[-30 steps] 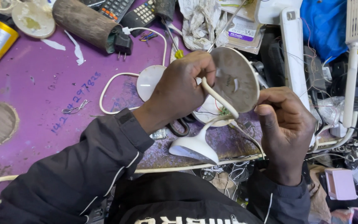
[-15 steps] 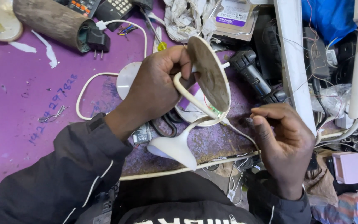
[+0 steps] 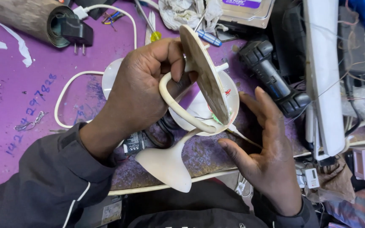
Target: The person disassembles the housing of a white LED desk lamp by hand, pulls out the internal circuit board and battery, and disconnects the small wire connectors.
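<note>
My left hand (image 3: 142, 90) grips the round head (image 3: 203, 74) of a cream desk lamp, thumb hooked over its bent flexible neck (image 3: 178, 112). The head is tilted edge-on, its dusty disc facing right. The lamp's flared cream base (image 3: 167, 166) hangs low over the table's front edge. Thin coloured wires show at the head's lower rim (image 3: 218, 120). My right hand (image 3: 267, 154) is open, palm up, just right of the head and apart from it, holding nothing. A white round lamp cover (image 3: 233, 99) lies behind the head.
The purple table top (image 3: 17, 126) carries a white cable loop (image 3: 66, 95), a black plug (image 3: 74, 33) beside a wooden roll (image 3: 20, 17), a screwdriver (image 3: 208, 37), crumpled cloth (image 3: 182, 12), a black handled tool (image 3: 273, 80) and a white strip (image 3: 324, 76). Tangled wires crowd the right.
The lamp head has been turned more edge-on and lifted nearer the camera. My right hand let go of the neck and opened, drawing away to the right.
</note>
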